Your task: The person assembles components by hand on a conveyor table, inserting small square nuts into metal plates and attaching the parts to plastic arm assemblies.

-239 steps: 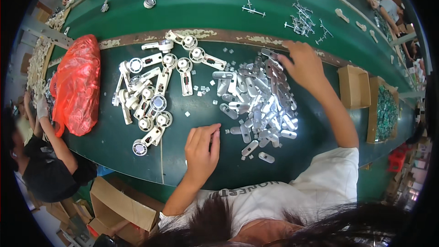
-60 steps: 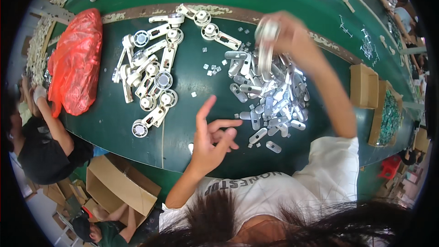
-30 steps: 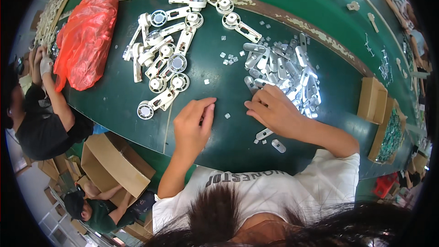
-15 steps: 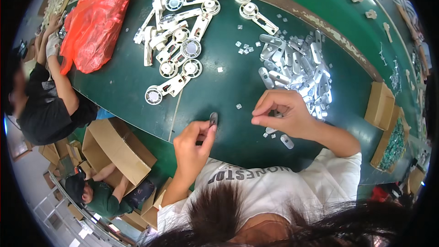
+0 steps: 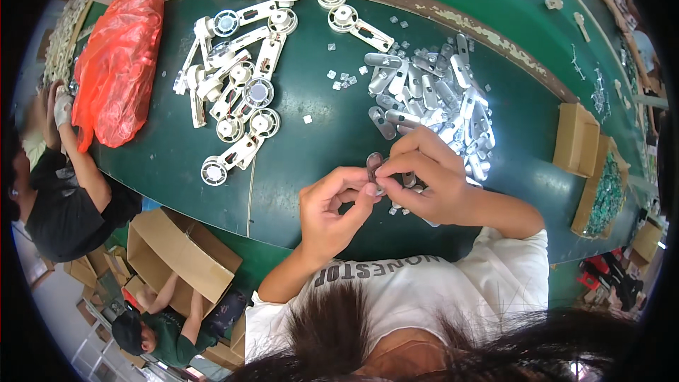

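Between the thumb and fingers of my left hand (image 5: 331, 205) a small grey, translucent oval cover (image 5: 374, 161) stands upright. My right hand (image 5: 433, 178) is closed in a pinch, its fingertips against the cover's side; whatever they hold, if anything, is too small to make out. Just beyond it lies a heap of similar oval covers (image 5: 428, 92), some shining brightly. Small clear square pieces (image 5: 345, 83) are scattered left of the heap, and a few lie partly hidden under my right hand. Farther left is a cluster of white arm-shaped parts with round ends (image 5: 259, 92).
A red plastic bag (image 5: 117, 64) sits at the table's far left, beside a person with a gloved hand (image 5: 64, 107). Another person reaches into a cardboard box (image 5: 185, 251) below the table edge. Cardboard trays (image 5: 576, 140) stand at the right, one holding green pieces (image 5: 607, 194).
My hands have come together: the left moved right with the oval cover, and the right moved in until its fingertips met it. The whole view has shifted slightly.
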A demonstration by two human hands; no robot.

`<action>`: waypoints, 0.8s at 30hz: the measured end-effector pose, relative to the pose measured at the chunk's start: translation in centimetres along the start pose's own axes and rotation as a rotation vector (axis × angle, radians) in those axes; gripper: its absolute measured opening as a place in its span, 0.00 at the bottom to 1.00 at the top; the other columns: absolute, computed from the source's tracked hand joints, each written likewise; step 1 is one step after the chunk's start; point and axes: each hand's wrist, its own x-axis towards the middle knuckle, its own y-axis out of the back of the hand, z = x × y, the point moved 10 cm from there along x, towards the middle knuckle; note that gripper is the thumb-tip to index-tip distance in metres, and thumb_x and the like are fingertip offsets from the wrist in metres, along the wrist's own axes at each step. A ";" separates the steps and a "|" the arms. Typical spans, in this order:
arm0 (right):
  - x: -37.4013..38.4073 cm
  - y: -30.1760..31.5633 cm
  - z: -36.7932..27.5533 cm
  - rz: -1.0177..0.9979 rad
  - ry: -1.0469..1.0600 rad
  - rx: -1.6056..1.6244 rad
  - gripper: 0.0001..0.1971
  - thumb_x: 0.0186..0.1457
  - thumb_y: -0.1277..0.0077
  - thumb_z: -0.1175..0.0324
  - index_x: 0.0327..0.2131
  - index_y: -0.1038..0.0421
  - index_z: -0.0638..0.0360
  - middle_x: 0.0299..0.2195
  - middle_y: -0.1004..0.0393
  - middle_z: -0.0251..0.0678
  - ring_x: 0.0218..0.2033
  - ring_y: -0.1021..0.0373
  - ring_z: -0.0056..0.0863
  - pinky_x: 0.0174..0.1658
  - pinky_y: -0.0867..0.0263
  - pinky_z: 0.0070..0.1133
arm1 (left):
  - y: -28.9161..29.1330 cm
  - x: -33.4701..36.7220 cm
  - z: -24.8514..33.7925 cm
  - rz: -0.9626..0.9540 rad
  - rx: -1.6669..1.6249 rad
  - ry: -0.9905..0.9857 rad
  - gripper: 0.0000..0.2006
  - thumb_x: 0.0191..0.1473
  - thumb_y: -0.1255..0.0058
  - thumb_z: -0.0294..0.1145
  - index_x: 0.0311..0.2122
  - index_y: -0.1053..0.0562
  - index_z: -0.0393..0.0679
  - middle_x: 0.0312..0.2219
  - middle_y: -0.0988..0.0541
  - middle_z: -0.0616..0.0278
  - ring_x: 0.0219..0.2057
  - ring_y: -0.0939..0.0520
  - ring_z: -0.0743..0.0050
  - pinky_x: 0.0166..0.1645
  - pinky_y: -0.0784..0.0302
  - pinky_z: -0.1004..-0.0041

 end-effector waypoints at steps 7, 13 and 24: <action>0.5 -0.3 0.3 -0.017 -0.020 0.073 0.11 0.37 0.42 0.79 0.28 0.31 0.60 0.27 0.33 0.35 0.28 0.35 0.30 0.31 0.40 0.23 | 0.2 0.2 -0.8 0.019 -0.063 0.063 0.06 0.53 0.51 0.21 0.36 0.30 0.30 0.30 0.21 0.57 0.31 0.20 0.76 0.37 0.21 0.76; 0.6 -0.5 0.5 -0.050 -0.021 0.075 0.12 0.38 0.42 0.78 0.30 0.31 0.60 0.28 0.33 0.36 0.29 0.34 0.32 0.32 0.39 0.24 | 0.6 0.1 -1.0 0.026 -0.031 0.100 0.07 0.54 0.51 0.21 0.37 0.29 0.29 0.29 0.21 0.56 0.30 0.20 0.76 0.36 0.21 0.76; 3.3 1.3 0.6 0.010 0.095 -0.184 0.16 0.36 0.41 0.77 0.34 0.30 0.61 0.28 0.35 0.37 0.23 0.36 0.30 0.24 0.40 0.21 | 2.5 -0.4 -1.7 0.090 0.040 0.121 0.07 0.55 0.53 0.22 0.38 0.29 0.30 0.29 0.21 0.54 0.29 0.19 0.72 0.33 0.22 0.78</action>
